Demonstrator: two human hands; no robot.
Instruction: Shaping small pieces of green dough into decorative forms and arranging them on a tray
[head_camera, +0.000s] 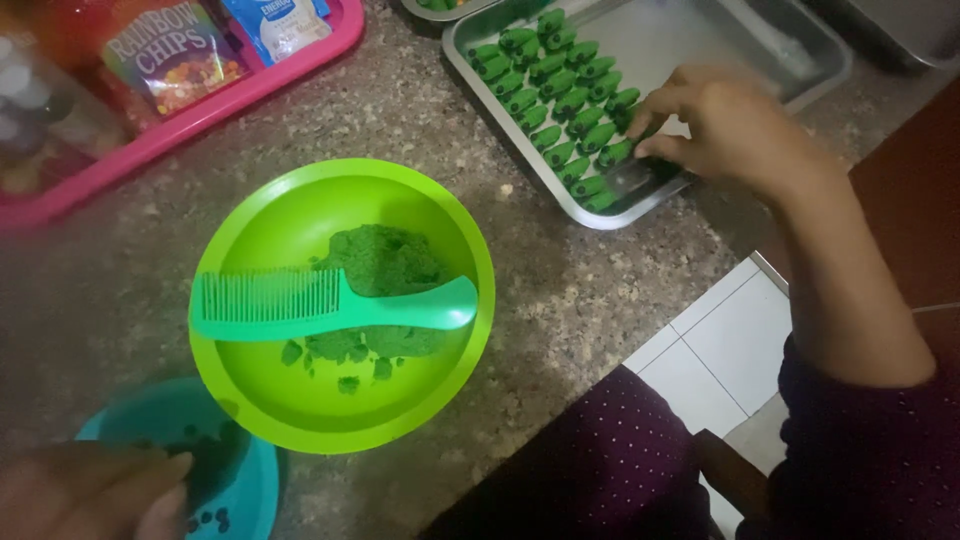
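My right hand (728, 130) reaches over a metal tray (700, 40) at the upper right, its fingertips pinching a small green dough piece (618, 152) beside several rows of like pieces. A lump of green dough (385, 262) lies in a bright green bowl (300, 215) at the middle, and a green comb (330, 305) rests across it. My left hand (90, 490) is at the bottom left, blurred, at the rim of a blue bowl (245, 480) with small dark bits in it; what it holds is unclear.
A pink tray (200, 115) with snack packets sits at the upper left on the speckled stone counter (580, 290). The counter's edge runs diagonally at the lower right, with white floor tiles (720, 350) below. Another metal tray (890, 30) stands at the top right corner.
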